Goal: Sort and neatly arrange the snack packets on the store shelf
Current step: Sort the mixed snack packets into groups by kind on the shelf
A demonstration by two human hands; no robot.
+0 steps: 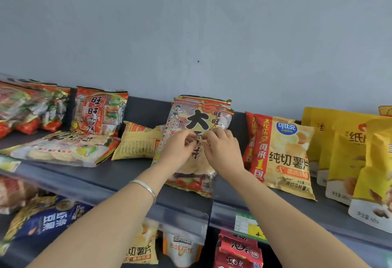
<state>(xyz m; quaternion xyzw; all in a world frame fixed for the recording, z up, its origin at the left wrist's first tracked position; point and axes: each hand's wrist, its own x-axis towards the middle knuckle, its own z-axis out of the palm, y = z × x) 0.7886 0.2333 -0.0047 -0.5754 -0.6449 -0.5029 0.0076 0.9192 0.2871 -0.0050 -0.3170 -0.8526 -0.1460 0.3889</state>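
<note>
— Cracker stack (pixel 203 103) where?
— On shelf (pixel 106 174), propped upright, just beside chips (pixel 286 155). Left hand (pixel 180 147), right hand (pixel 222 151) both pinching front pack (pixel 191 175).
— Risk?
— Could slump forward off edge once released: slick film, steep lean.

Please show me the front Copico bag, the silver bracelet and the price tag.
front Copico bag (pixel 284 155): head view, its middle.
silver bracelet (pixel 146 187): head view, band on wrist.
price tag (pixel 248 224): head view, printed face.

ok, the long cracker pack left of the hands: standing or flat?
Flat. The long cracker pack lies face up on the shelf.
</note>
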